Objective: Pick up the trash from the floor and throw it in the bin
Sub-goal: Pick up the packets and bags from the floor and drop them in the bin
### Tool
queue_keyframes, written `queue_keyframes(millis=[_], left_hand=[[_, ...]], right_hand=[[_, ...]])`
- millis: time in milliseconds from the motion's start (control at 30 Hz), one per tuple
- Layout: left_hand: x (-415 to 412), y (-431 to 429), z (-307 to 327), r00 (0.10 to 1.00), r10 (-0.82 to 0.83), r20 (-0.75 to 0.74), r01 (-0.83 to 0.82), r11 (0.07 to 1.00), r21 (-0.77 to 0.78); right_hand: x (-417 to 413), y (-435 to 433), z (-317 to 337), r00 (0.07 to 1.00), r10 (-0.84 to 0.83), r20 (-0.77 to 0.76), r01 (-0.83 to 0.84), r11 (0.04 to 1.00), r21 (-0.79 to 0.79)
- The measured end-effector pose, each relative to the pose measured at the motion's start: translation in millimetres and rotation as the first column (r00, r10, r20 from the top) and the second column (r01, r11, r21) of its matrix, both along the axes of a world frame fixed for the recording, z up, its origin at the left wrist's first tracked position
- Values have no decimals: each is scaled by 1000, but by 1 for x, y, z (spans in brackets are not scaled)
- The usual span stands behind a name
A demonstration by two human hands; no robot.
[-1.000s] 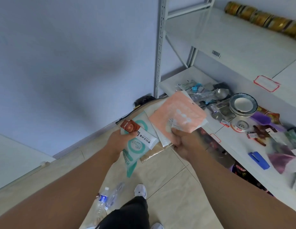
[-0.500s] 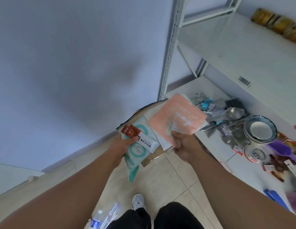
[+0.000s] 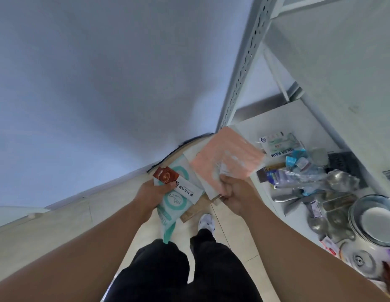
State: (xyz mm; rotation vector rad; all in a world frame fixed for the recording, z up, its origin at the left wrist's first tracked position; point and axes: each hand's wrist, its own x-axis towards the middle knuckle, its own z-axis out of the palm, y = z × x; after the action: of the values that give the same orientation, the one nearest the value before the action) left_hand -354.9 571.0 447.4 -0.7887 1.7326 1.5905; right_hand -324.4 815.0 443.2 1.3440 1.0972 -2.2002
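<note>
My left hand (image 3: pixel 150 194) grips a teal-and-white wrapper (image 3: pixel 174 205) that hangs down, with a red-and-white sachet (image 3: pixel 176 183) pinched on top of it. My right hand (image 3: pixel 234 190) holds a pink packet (image 3: pixel 227 155) fanned upward, with white packets and a brown piece tucked behind and below it. Both hands are close together at chest height, above the tiled floor (image 3: pixel 229 234). No bin is in view.
A white metal shelf rack (image 3: pixel 244 68) stands to the right; its lower shelf carries wrappers, metal spoons (image 3: pixel 340 179) and a bowl on a white pot (image 3: pixel 372 223). A blue-grey wall (image 3: pixel 91 83) fills the left. My legs and a white shoe (image 3: pixel 206 221) are below.
The view has swung right and tilted toward the shelf. The plastic bottle on the floor has slipped out of sight. Both hands keep the same hold on the wrappers.
</note>
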Motion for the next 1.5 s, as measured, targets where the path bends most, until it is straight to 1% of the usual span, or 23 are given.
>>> queue_keyframes(millis=[133, 233, 467, 733, 800, 900, 1033, 1133, 1267, 1333, 1500], left_hand=[[-30, 8, -20, 999, 19, 49, -18, 999, -34], [-52, 11, -39, 997, 21, 78, -19, 999, -26], [-99, 17, -84, 987, -9, 158, 12, 1000, -17], [-163, 22, -151, 977, -8, 212, 23, 998, -66], [-176, 26, -173, 977, -26, 213, 45, 995, -85], [-186, 32, -213, 976, -26, 217, 55, 990, -130], [-191, 34, -271, 976, 31, 218, 20, 973, -231], [-197, 33, -309, 976, 68, 206, -10, 963, -271], [-203, 38, -363, 982, 61, 177, -7, 956, -294], [-205, 46, -382, 985, 62, 163, -12, 957, -291], [-208, 70, -398, 986, 45, 158, 3, 956, -293]], right_hand=[[-33, 12, -21, 998, 11, 58, -9, 999, -40], [-55, 18, -40, 997, 13, 77, -6, 996, -86], [-96, 22, -82, 989, -55, 137, 69, 992, -102], [-155, 16, -163, 978, -123, 167, 150, 976, -160], [-166, 19, -190, 972, -134, 192, 161, 978, -133], [-181, 22, -235, 967, -104, 231, 127, 988, -85], [-199, 12, -305, 962, -65, 264, 83, 995, -57], [-211, 3, -349, 956, -59, 288, 76, 996, -49], [-222, 0, -404, 936, -65, 345, 74, 997, -14], [-223, 2, -423, 932, -60, 359, 54, 998, 27], [-205, 19, -429, 910, 131, 394, -153, 988, 26]])
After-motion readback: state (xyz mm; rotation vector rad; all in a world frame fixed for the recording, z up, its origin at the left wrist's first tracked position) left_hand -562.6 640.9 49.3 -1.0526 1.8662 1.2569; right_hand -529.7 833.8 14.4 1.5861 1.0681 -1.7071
